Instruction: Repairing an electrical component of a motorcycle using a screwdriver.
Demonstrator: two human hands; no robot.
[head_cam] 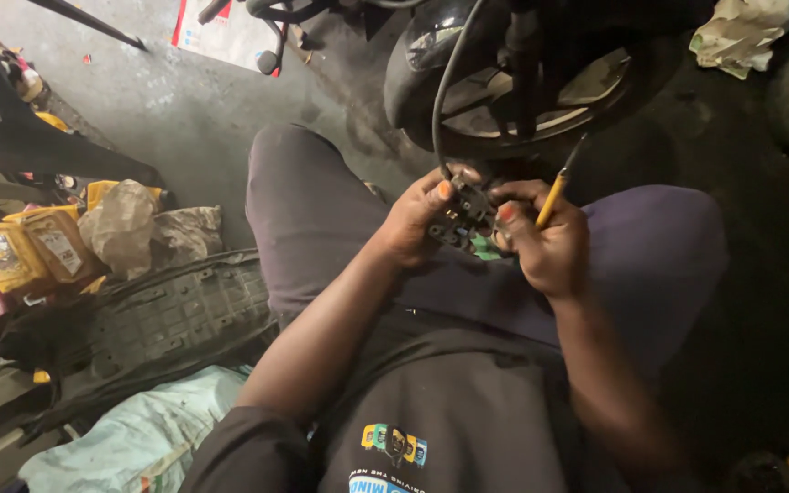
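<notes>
It was a motorcycle repair workshop: a wheel (522, 82) stood on the stained concrete floor (184, 110), with yellow oil bottles (34, 246), rags (152, 233) and a black plastic panel (184, 315) lying about.

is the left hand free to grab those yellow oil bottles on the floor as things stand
Probably not: the left hand grips the small metal part, and the yellow oil bottles lie far off to its side.

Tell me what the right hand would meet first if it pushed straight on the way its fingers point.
The right hand points left, so it would first meet the small dark metal part that both hands grip, then the left hand; depth is unclear.
</notes>
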